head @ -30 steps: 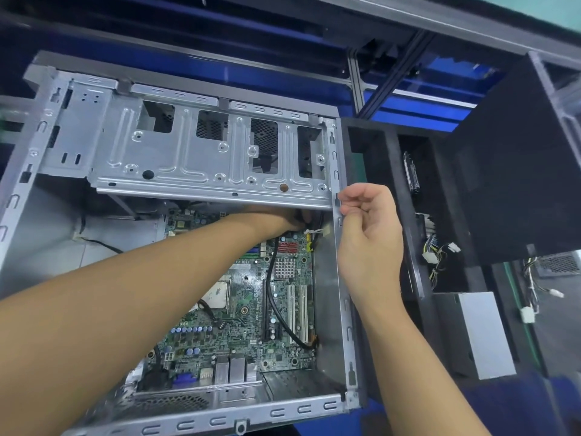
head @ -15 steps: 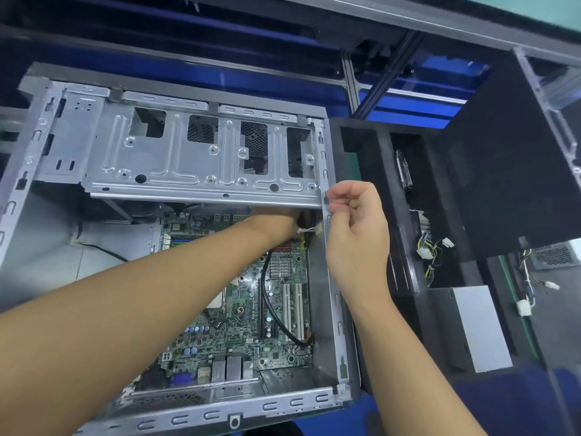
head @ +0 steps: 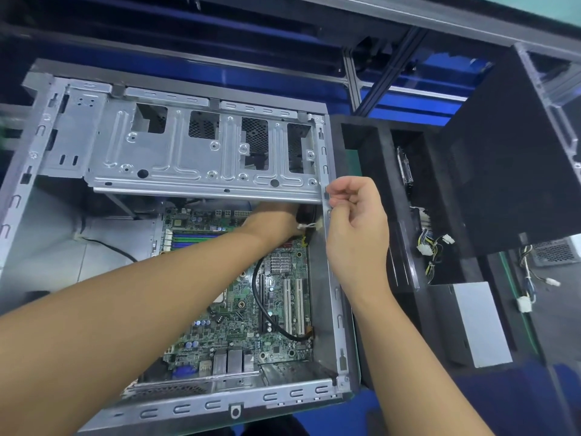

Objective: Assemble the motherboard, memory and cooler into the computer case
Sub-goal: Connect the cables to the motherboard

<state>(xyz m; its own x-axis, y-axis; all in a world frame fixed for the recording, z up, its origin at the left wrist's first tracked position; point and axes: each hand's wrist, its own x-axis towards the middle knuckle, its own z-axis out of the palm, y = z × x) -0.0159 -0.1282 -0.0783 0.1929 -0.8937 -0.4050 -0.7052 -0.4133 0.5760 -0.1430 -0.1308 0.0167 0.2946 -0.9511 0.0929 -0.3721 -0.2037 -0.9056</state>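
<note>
No change: your L hand (head: 276,219) stays under drive cage (head: 201,158), centre frame, grip hidden; R hand (head: 358,221) pinches case rail (head: 334,287). Mobo (head: 239,313) in; cabling likely unfinished.

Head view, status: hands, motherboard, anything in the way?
Left hand under drive cage, fingers hidden. Right hand grips case rail. Motherboard lies inside. Black cable loops across it.
</note>
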